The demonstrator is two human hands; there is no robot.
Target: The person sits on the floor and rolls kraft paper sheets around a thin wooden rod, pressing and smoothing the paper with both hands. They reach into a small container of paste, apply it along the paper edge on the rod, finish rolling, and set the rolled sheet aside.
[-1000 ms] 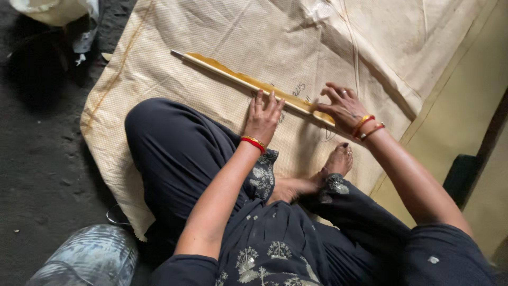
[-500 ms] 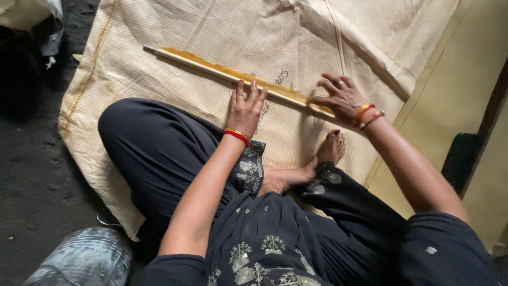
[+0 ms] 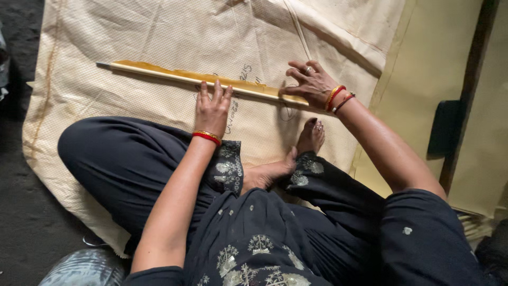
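A long thin wooden stick (image 3: 159,74) with yellowish strip material along it lies across a cream woven sack (image 3: 132,37) spread on the floor. My left hand (image 3: 212,108) rests flat, fingers spread, with its fingertips at the stick's middle. My right hand (image 3: 311,82) presses on the stick's right end, fingers spread over it. Both wrists carry red and gold bangles. I sit cross-legged in dark clothes, bare feet (image 3: 309,136) tucked just below the stick.
Dark rough ground (image 3: 21,222) lies to the left. A clear plastic bundle (image 3: 84,267) sits at the bottom left. At the right stand a pale yellow wall (image 3: 423,63) and a dark upright post (image 3: 471,90).
The view has shifted, so the stick and hands sit lower and further right in frame. Both hands stay on the stick in much the same grip.
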